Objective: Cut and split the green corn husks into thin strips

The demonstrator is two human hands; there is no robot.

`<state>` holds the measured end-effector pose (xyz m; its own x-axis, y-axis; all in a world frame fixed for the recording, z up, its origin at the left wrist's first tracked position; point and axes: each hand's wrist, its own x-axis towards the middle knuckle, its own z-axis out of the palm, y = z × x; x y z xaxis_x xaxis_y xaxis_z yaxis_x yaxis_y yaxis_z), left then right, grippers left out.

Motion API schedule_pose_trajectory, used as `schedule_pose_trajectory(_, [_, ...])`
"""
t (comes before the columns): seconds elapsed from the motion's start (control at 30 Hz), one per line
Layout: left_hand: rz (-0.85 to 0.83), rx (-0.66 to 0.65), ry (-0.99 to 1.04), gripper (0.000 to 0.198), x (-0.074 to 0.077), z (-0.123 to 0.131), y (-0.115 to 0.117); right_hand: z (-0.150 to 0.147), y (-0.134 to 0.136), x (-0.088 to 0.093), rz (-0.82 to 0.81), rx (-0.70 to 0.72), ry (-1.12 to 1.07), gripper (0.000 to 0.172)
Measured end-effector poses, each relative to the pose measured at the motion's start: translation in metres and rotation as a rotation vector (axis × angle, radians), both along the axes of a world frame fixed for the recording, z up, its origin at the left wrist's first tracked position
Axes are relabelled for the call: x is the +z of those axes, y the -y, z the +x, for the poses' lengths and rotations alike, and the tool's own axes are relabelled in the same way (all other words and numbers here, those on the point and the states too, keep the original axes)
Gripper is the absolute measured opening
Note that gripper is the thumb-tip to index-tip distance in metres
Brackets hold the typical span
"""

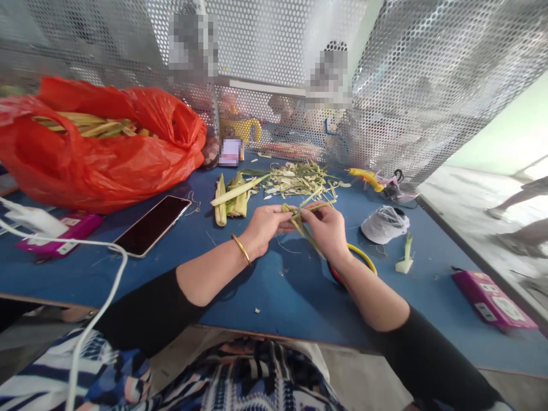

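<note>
Above the blue table, my left hand (266, 224) pinches narrow green leaf strips (305, 229) between thumb and fingers. My right hand (327, 227) is closed on the same strips, just to the right, and the fingertips of both hands nearly meet. Some strip ends stick up past the fingers and one trails down between the hands; how they cross is partly hidden. Under my right wrist lies a yellow and red ring (366, 257), partly covered. Beyond my hands is a heap of shredded leaf scraps (295, 180), with thicker pale green stalk pieces (231, 197) to its left.
A red plastic bag (141, 160) of leaf strips fills the left. Near it lie a phone (152, 225), a white cable (122, 268) and a purple pack (68, 234). At right are a white thread spool (385, 224), a yellow-handled tool (367, 178) and another purple pack (492, 299). Perforated metal panels (265, 51) stand behind.
</note>
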<state>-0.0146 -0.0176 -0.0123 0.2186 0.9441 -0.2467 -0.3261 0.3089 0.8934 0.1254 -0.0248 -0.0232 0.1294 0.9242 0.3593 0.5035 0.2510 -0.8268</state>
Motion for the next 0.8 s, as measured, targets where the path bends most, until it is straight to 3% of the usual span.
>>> schedule_pose_trajectory(0.1, [-0.001,-0.043,-0.041,0.014,0.0,0.0,0.0,-0.002,-0.006,-0.002,-0.255,0.011,-0.204,0.02])
schedule_pose_trajectory(0.2, [0.02,-0.022,-0.079,0.01,-0.001,0.0,0.0,-0.004,-0.005,0.0,-0.304,0.012,-0.221,0.026])
schedule_pose_trajectory(0.27, [0.009,0.034,-0.087,0.01,0.0,-0.002,-0.002,-0.003,-0.002,0.003,-0.298,0.043,-0.114,0.031])
schedule_pose_trajectory(0.33, [-0.033,0.092,-0.064,0.01,0.002,-0.004,-0.006,0.0,0.0,0.006,-0.214,0.08,0.123,0.026])
schedule_pose_trajectory(0.4, [-0.082,0.129,-0.026,0.008,0.004,-0.007,-0.009,0.005,0.001,0.007,-0.03,0.127,0.413,0.014])
schedule_pose_trajectory(0.47, [-0.12,0.157,-0.007,0.008,0.005,-0.009,-0.011,0.009,0.001,0.007,0.199,0.201,0.674,0.023])
schedule_pose_trajectory(0.57, [-0.13,0.158,-0.001,0.009,0.003,-0.009,-0.011,0.012,-0.001,0.004,0.502,0.321,0.931,0.023])
schedule_pose_trajectory(0.7, [-0.058,0.105,-0.013,0.011,-0.003,-0.007,-0.009,0.012,-0.001,0.003,0.71,0.326,0.927,0.023])
schedule_pose_trajectory(0.8, [0.025,0.073,-0.086,0.011,-0.003,-0.005,-0.006,0.011,-0.001,0.004,0.641,0.216,0.717,0.02])
